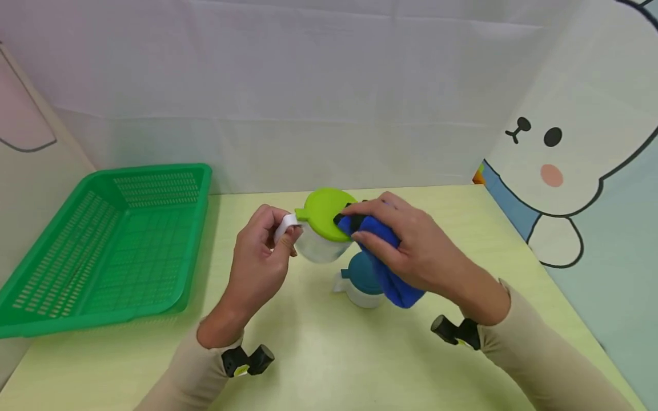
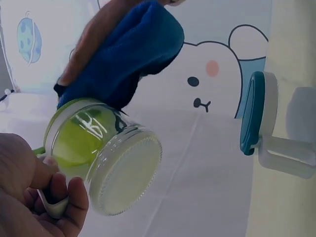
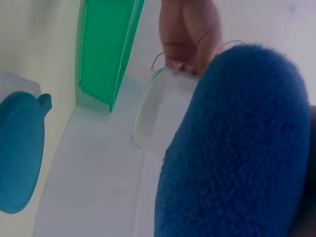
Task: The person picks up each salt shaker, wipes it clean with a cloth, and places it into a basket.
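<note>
Both forearms enter from the near edge in beige sleeves (image 1: 545,359), with a black camera unit (image 1: 457,331) worn at each wrist. The left hand (image 1: 259,254) is closed around the white handle (image 1: 284,225) of a clear jar (image 1: 321,248): the thumb bears on the near side and the fingers curl through the loop, leaving no visible gap at the grip. The right hand (image 1: 411,245) is clamped on a folded blue cloth (image 1: 396,282) with dark edging, the thumb on one side and the fingers over the other; the cloth contacts the right edge of the jar's green lid (image 1: 324,208). The lid is seated on the jar. The jar is held above the table (image 1: 329,354) between the two hands, tilted, with its ribbed base exposed in the left wrist view. Below the jar and cloth, a second container (image 1: 362,298) stands upright on the table, its teal lid (image 1: 362,271) fitted and its handle directed left; the cloth partly covers it in the head view. A green perforated basket (image 1: 192,257) is located at the left side. Behind the table hangs a white backdrop (image 1: 308,85); a printed cartoon animal (image 1: 581,154) appears at the right.
</note>
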Action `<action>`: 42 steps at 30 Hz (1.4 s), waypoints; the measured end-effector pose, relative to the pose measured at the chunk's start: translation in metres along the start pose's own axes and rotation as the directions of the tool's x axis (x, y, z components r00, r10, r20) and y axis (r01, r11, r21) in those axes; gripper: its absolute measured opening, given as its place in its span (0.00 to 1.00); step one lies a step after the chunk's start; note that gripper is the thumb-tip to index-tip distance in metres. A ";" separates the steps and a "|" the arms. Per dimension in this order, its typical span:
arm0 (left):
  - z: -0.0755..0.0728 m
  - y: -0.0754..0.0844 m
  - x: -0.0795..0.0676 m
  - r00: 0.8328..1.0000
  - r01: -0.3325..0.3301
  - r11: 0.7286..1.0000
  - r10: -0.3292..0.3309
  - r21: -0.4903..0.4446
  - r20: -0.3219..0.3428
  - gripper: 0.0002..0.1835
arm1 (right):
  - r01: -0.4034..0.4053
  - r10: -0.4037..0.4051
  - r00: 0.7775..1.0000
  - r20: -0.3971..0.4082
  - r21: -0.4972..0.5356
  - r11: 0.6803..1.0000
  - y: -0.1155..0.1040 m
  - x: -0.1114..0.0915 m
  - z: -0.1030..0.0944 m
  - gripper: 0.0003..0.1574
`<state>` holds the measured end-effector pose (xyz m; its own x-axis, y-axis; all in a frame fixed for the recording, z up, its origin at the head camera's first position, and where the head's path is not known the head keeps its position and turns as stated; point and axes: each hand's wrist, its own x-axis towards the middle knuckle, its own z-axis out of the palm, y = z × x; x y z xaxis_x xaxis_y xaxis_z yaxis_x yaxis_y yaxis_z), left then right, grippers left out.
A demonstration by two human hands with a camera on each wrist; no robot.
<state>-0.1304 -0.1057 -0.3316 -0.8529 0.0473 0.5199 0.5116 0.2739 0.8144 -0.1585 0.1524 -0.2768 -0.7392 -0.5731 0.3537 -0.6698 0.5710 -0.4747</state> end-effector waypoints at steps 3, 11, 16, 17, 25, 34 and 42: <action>-0.001 0.000 0.001 1.000 -0.018 1.000 0.019 -0.009 0.008 0.06 | 0.009 -0.009 1.000 -0.001 -0.027 1.000 0.002 0.002 -0.004 0.21; 0.002 0.002 0.004 0.999 -0.025 1.000 0.025 0.000 0.039 0.06 | 0.057 -0.056 0.998 0.023 -0.064 0.996 -0.013 0.000 -0.006 0.22; 0.002 0.005 0.004 0.998 -0.028 0.999 0.029 -0.020 0.061 0.07 | 0.004 -0.003 1.000 0.002 -0.129 0.992 -0.011 0.012 -0.012 0.21; 0.002 0.004 0.004 0.997 -0.029 0.999 0.030 -0.021 0.066 0.07 | -0.017 0.016 1.000 -0.006 -0.141 0.990 -0.010 0.014 -0.012 0.21; 0.004 0.004 0.004 0.993 -0.049 0.998 0.052 -0.031 0.101 0.08 | 0.061 -0.053 0.995 0.089 -0.096 0.994 -0.021 0.015 -0.012 0.21; 0.005 0.004 0.004 0.993 -0.029 0.999 0.033 -0.035 0.114 0.07 | 0.001 0.004 0.998 0.057 -0.086 0.996 -0.017 0.024 -0.013 0.34; 0.006 0.004 0.000 0.997 0.044 0.997 -0.040 -0.063 0.067 0.04 | 0.004 -0.014 0.993 -0.115 -0.083 0.997 -0.008 0.006 0.012 0.28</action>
<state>-0.1289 -0.0984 -0.3302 -0.8775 0.1005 0.4689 0.4793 0.2144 0.8511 -0.1563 0.1373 -0.2804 -0.7333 -0.5096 0.4502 -0.6763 0.6155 -0.4048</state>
